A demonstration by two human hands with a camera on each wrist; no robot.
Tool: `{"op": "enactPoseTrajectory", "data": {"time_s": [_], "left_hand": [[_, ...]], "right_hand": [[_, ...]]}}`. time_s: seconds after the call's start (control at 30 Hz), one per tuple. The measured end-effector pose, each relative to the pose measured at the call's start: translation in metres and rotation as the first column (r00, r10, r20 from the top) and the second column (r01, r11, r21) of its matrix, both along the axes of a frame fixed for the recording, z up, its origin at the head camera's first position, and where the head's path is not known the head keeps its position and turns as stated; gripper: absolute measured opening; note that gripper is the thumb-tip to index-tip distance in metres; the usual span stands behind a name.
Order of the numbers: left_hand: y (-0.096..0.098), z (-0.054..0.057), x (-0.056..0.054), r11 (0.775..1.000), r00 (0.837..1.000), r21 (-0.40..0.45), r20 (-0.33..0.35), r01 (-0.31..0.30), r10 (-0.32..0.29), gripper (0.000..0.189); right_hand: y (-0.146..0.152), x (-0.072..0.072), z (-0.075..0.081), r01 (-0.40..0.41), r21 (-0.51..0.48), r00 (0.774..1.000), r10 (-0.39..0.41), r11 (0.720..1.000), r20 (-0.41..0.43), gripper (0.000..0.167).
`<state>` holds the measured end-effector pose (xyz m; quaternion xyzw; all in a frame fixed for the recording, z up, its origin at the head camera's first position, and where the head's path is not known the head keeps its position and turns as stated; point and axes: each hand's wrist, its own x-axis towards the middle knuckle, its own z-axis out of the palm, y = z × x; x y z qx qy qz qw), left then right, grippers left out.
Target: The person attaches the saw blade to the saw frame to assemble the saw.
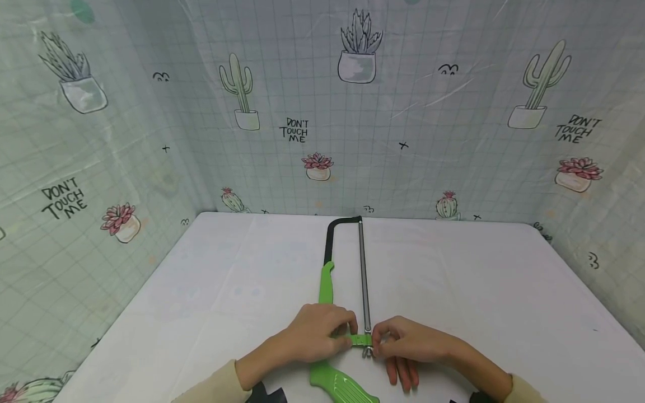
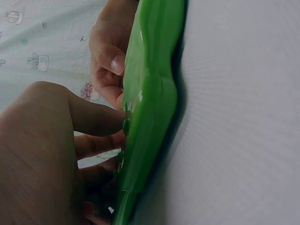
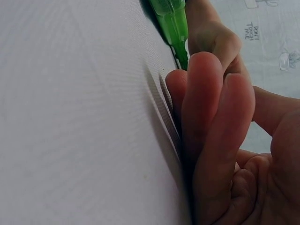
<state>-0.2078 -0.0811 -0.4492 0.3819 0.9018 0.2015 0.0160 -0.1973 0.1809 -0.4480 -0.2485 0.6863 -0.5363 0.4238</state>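
A hacksaw [image 1: 326,286] lies on the white table, with a green handle, a black bow at the far end and a long grey blade [image 1: 363,268]. My left hand [image 1: 317,333] reaches over the green frame and grips its short crossbar [image 1: 360,340] with thumb and fingers. Beside the crossbar's end, at a metal wing nut [image 1: 368,352], my right hand [image 1: 410,342] pinches with curled thumb and forefinger; its other fingers hang down toward the table. In the left wrist view the green frame [image 2: 154,93] partly hides the right fingertips.
The white table [image 1: 242,280] spreads out on both sides of the saw. A cloth with a cactus print [image 1: 393,112] hangs around its back and sides. Dark straps [image 1: 267,393] show below the left wrist at the bottom edge.
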Motion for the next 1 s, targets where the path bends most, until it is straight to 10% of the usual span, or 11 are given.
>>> {"op": "enactPoseTrajectory", "data": {"time_s": [1.0], "left_hand": [[0.0015,0.0053,0.0021,1.0,1.0,-0.009,0.028,-0.009,0.009,0.011]], "right_hand": [[0.001,0.0,0.0052,-0.018,0.003,1.0,0.018,1.0,0.0,0.013]]}}
